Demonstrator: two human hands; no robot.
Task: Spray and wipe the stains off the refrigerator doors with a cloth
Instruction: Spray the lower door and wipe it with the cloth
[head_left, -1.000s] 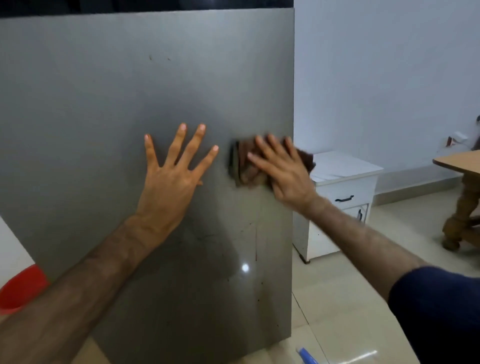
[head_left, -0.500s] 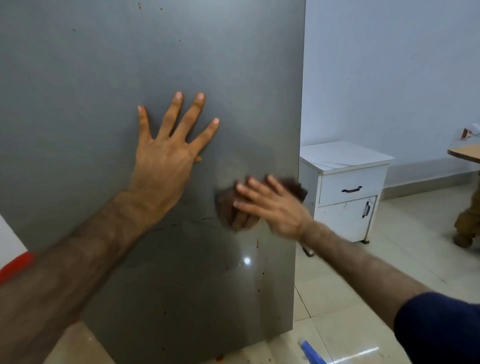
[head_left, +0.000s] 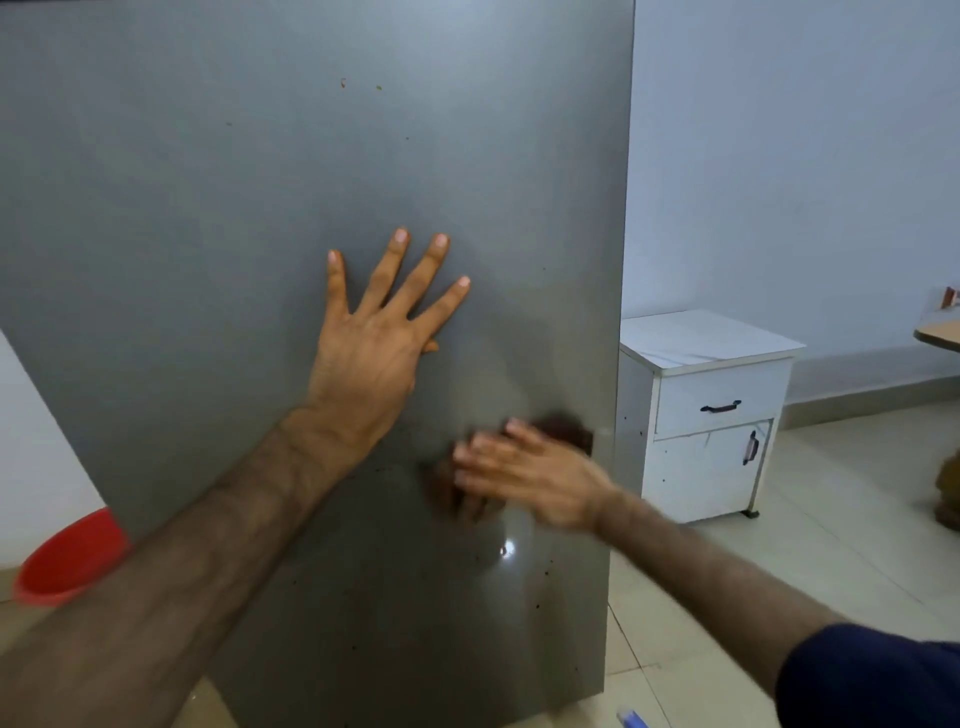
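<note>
The grey refrigerator door (head_left: 208, 208) fills most of the head view. My left hand (head_left: 379, 332) lies flat on it with fingers spread. My right hand (head_left: 524, 473), blurred by motion, presses a dark brown cloth (head_left: 566, 428) against the door near its right edge, fingers straight and pointing left. Only the cloth's edges show around the hand. Small dark specks dot the lower door (head_left: 540, 587), and two tiny marks (head_left: 358, 84) sit high up.
A white bedside cabinet (head_left: 711, 410) stands just right of the door. A red bowl (head_left: 67, 561) shows at the lower left, a blue object (head_left: 631, 719) lies on the tiled floor at the bottom, and a wooden table edge (head_left: 940, 332) pokes in at the far right.
My right hand has slid the cloth down the door from beside the left hand's fingers to below it. The left hand stays flat on the door.
</note>
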